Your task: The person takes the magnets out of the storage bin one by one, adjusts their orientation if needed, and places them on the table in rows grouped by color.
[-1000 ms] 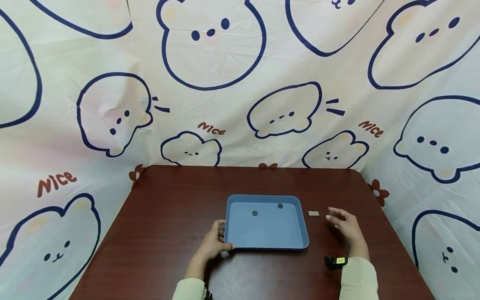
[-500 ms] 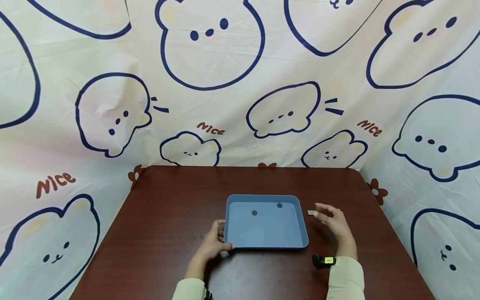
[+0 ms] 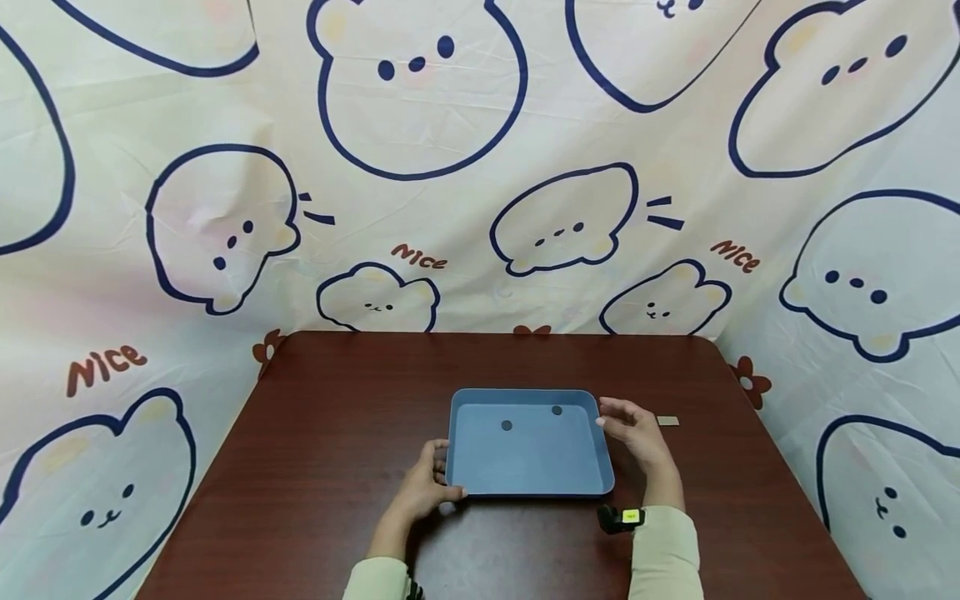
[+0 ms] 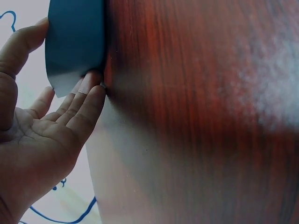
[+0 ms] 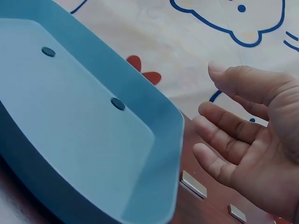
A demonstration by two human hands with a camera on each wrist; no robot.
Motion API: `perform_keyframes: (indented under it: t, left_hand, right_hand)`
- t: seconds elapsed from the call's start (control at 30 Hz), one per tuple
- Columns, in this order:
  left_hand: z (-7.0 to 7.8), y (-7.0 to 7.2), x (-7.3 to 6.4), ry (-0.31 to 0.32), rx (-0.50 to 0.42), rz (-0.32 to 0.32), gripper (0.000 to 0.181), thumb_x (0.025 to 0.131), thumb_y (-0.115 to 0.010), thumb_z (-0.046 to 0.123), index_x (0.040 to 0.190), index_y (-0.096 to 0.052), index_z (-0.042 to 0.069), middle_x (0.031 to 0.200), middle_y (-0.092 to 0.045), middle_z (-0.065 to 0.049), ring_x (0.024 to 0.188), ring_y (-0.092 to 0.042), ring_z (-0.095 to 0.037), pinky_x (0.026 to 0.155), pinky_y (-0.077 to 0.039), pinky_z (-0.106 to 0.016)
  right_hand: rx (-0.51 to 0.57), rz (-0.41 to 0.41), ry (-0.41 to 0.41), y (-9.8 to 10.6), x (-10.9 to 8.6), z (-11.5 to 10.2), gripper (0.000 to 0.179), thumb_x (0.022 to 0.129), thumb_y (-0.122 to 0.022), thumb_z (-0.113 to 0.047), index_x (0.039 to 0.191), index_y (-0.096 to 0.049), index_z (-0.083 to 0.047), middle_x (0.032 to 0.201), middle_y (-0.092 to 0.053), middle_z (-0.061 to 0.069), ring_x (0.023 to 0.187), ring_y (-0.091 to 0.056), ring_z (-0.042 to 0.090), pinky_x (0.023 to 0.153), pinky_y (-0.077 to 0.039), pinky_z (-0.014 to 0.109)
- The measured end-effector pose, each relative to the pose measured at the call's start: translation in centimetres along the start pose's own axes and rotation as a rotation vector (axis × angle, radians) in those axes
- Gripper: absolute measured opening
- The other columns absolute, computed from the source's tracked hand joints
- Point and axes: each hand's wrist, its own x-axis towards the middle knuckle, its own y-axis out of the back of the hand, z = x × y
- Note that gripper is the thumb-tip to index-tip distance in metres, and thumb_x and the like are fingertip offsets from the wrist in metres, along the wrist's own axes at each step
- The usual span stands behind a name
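A shallow blue tray (image 3: 532,467) lies on the dark wood-grain table. Two small dark discs (image 3: 507,425) lie flat inside it. My left hand (image 3: 422,490) holds the tray's near left corner, thumb against the near wall and fingers at the left wall. In the left wrist view the fingertips touch the blue side. My right hand (image 3: 640,435) hovers at the right rim, fingers loosely bent and nothing in them; the right wrist view shows it apart from the rim. Two thin pale rectangular pieces lie right of the tray, one nearer (image 5: 194,184) and one farther (image 5: 237,213).
The reddish-brown table (image 3: 360,392) reaches back to a cream cloth (image 3: 465,217) printed with bear outlines. A black device (image 3: 621,518) with a yellow label sits at the right wrist. From the head view, the right hand hides the nearer pale piece.
My right hand has moved left over the nearer pale piece to the tray's right rim. The farther piece has come into sight. The left hand keeps its place at the corner.
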Motion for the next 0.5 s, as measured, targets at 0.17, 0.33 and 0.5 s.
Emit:
perform_keyframes:
  t: [0.17, 0.33, 0.5]
  left_hand:
    - [-0.1, 0.0, 0.0, -0.009, 0.000, 0.005, 0.081, 0.071, -0.081, 0.006, 0.136, -0.033, 0.004, 0.103, -0.048, -0.021, 0.081, -0.049, -0.026, 0.059, -0.043, -0.035]
    - [0.0, 0.0, 0.0, -0.012, -0.013, 0.002, 0.081, 0.071, -0.081, 0.005, 0.135, -0.033, 0.003, 0.101, -0.047, -0.021, 0.080, -0.048, -0.026, 0.059, -0.043, -0.035]
    - [0.0, 0.0, 0.0, -0.010, -0.014, 0.003, 0.081, 0.071, -0.081, 0.006, 0.136, -0.032, 0.004, 0.102, -0.048, -0.021, 0.081, -0.048, -0.026, 0.059, -0.043, -0.035]
  right_hand:
    - [0.029, -0.036, 0.015, -1.1, 0.6, -0.2, 0.056, 0.083, -0.072, -0.016, 0.130, -0.049, 0.003, 0.130, -0.046, 0.024, 0.108, -0.052, 0.024, 0.083, -0.046, 0.033]
    - [0.042, -0.075, 0.009, -2.1, 1.0, 0.0, 0.056, 0.084, -0.070, -0.014, 0.132, -0.047, 0.004, 0.131, -0.045, 0.024, 0.108, -0.052, 0.023, 0.087, -0.044, 0.039]
    - [0.065, -0.074, 0.002, -2.9, 1.3, 0.0, 0.054, 0.085, -0.069, -0.011, 0.132, -0.047, 0.005, 0.129, -0.046, 0.025, 0.106, -0.054, 0.022, 0.088, -0.044, 0.041]
